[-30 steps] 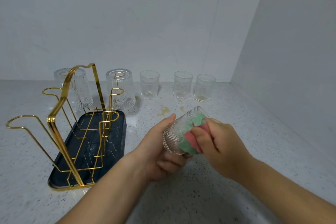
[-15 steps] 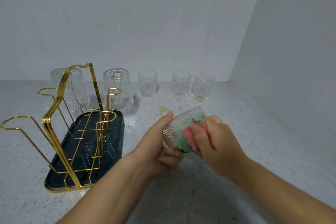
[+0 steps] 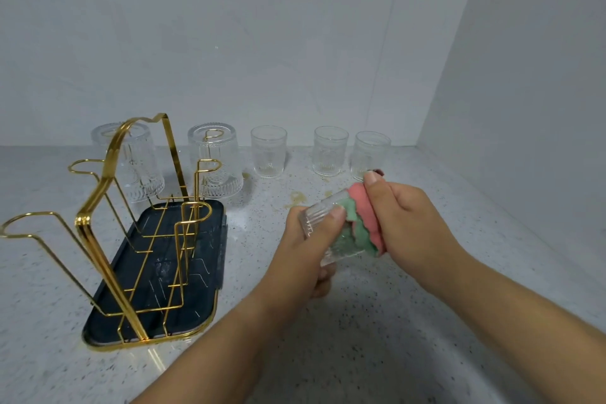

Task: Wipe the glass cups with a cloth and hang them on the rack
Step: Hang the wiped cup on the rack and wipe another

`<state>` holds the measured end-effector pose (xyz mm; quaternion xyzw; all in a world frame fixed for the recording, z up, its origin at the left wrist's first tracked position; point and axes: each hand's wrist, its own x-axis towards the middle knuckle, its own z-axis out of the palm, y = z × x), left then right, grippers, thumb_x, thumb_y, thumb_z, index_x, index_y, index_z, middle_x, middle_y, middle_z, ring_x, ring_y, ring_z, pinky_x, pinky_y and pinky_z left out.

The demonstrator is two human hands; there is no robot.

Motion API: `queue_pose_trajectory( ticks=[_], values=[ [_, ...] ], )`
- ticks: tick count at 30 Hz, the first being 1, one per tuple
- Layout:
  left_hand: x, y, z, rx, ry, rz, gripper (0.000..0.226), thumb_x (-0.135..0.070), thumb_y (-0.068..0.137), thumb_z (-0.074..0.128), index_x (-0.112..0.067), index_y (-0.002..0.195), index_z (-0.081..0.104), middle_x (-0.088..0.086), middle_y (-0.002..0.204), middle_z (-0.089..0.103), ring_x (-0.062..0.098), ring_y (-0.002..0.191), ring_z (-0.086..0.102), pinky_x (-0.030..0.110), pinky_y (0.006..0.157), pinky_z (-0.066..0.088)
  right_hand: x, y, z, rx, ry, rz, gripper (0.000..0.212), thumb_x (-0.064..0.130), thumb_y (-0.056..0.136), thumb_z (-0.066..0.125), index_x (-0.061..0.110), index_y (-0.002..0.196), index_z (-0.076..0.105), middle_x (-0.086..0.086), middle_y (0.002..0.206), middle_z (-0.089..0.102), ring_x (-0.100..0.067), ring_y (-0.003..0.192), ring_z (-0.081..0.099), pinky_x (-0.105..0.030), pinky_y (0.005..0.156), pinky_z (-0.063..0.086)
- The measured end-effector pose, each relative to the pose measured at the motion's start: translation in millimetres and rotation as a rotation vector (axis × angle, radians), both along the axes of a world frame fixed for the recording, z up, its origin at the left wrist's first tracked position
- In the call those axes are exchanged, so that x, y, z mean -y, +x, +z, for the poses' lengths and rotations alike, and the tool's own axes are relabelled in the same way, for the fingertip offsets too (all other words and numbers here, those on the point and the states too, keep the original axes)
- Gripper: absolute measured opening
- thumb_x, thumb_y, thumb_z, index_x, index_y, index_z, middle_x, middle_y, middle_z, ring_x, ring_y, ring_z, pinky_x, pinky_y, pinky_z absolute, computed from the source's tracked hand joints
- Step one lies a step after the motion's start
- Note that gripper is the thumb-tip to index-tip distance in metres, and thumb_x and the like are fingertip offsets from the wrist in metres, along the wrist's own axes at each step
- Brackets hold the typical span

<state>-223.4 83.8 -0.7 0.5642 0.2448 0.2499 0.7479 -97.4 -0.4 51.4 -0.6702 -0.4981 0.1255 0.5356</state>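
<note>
Wiping step: left hand [image 3: 305, 249] grips ribbed glass cup [image 3: 328, 226] above the worktop [image 3: 377, 321]; right hand [image 3: 406, 223] pinches cloth [image 3: 364, 223] stuffed into its mouth. Next, probably: pull cloth out, invert cup onto a free rack [image 3: 108, 223] prong.

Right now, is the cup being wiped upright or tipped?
Tipped: the glass cup lies roughly sideways in the left hand, mouth toward the right hand holding the cloth.
</note>
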Motion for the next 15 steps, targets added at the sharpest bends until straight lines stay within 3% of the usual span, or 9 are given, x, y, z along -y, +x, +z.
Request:
queue_pose_trajectory(
  ticks=[3,5,7,9,11,15],
  values=[
    [-11,-3,4,-0.021,-0.269,-0.096,0.068,-0.076,0.084,0.056,-0.01,0.1,0.061,0.004,0.065,0.056,0.004,0.035,0.031,0.015,0.033,0.019,-1,-2,-11,0.163,-0.006,0.076,0.059,0.042,0.108,0.034,0.016,0.059,0.054,0.0,0.05,0.052,-0.013,0.051,0.051,-0.029,0.056,0.048],
    [-17,-7,8,-0.045,-0.545,-0.269,0.072,-0.079,0.079,0.057,-0.008,0.085,0.067,0.007,0.064,0.054,0.002,0.03,0.031,0.013,0.027,0.015,3,3,-18,0.362,-0.03,0.058,0.047,0.049,0.1,0.035,0.029,0.061,0.051,0.01,0.055,0.052,-0.007,0.062,0.05,-0.022,0.062,0.041],
    [-18,-10,8,-0.065,-0.653,-0.392,0.077,-0.081,0.079,0.056,-0.006,0.083,0.073,0.007,0.065,0.054,0.002,0.029,0.035,0.012,0.025,0.016,7,8,-18,0.46,-0.075,0.054,0.043,0.052,0.096,0.033,0.031,0.062,0.049,0.012,0.057,0.05,-0.003,0.072,0.051,-0.014,0.064,0.035],
    [-17,-9,5,-0.102,-0.554,-0.449,0.083,-0.085,0.084,0.047,-0.01,0.088,0.079,0.007,0.069,0.06,0.007,0.037,0.049,0.014,0.028,0.022,11,12,-12,0.387,-0.081,0.067,0.048,0.055,0.095,0.032,0.029,0.059,0.051,0.002,0.056,0.053,-0.009,0.065,0.053,-0.017,0.059,0.037],
    [-11,-6,6,-0.15,-0.379,-0.466,0.086,-0.09,0.085,0.039,-0.017,0.095,0.085,0.008,0.079,0.071,0.017,0.058,0.067,0.019,0.043,0.038,12,17,-3,0.296,-0.072,0.041,0.055,0.059,0.093,0.033,0.022,0.056,0.049,-0.005,0.055,0.053,-0.015,0.051,0.049,-0.023,0.05,0.039],
    [-8,-4,1,-0.051,-0.173,-0.484,0.086,-0.079,0.058,0.085,-0.016,0.116,0.077,0.006,0.1,0.077,0.022,0.087,0.076,0.032,0.072,0.062,9,20,8,0.282,-0.09,0.04,0.059,0.058,0.096,0.041,0.015,0.056,0.045,0.01,0.049,0.04,-0.007,0.047,0.039,-0.02,0.048,0.035]
  ],
)
